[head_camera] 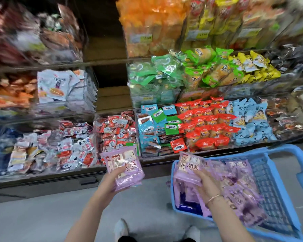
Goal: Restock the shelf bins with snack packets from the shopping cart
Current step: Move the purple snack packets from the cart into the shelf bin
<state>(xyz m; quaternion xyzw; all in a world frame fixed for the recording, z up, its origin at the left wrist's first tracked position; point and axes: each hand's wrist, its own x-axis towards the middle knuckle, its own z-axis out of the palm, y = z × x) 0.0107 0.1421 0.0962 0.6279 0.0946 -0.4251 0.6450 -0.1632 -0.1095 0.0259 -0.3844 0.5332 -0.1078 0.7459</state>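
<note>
Left hand (119, 173) grips a purple stack (128, 159); right hand (205, 180) clutches more packets (189, 165), right over the cart (283, 149).

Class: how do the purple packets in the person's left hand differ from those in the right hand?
The left-hand packets hang over the floor, by the shelf bins; the right-hand packets are over the blue cart. The left hand grips its packets from beneath; the right hand grips its own from above. Both stacks are purple with matching print.
</note>
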